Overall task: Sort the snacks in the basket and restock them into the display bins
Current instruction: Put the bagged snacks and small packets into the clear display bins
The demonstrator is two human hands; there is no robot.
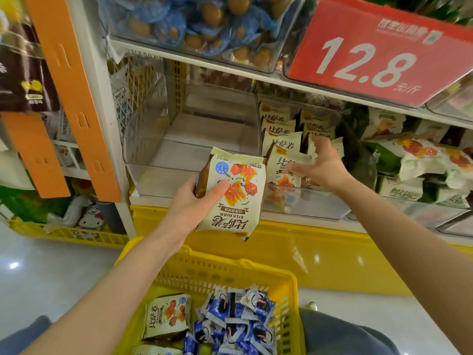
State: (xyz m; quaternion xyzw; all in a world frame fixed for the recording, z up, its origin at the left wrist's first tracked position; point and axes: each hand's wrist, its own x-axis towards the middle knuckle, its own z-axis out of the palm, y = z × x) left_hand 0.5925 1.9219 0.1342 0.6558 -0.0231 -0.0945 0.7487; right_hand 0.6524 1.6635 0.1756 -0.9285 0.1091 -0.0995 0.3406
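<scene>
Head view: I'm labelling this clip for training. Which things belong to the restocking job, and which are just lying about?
Job: left hand gripping a cream packet; right hand open by the matching packets in the display bin; yellow basket; blue-wrapped snacks in it.
Lying about: red price sign; blue egg packs above; orange strips.

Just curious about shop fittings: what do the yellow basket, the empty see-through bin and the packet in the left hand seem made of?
Yellow basket: apparently moulded plastic, slightly glossy, with slotted lattice walls. Empty bin: clear rigid plastic, perhaps acrylic; you see straight through its walls. Packet: thin printed film, probably plastic, with a zigzag-crimped end seal.
</scene>
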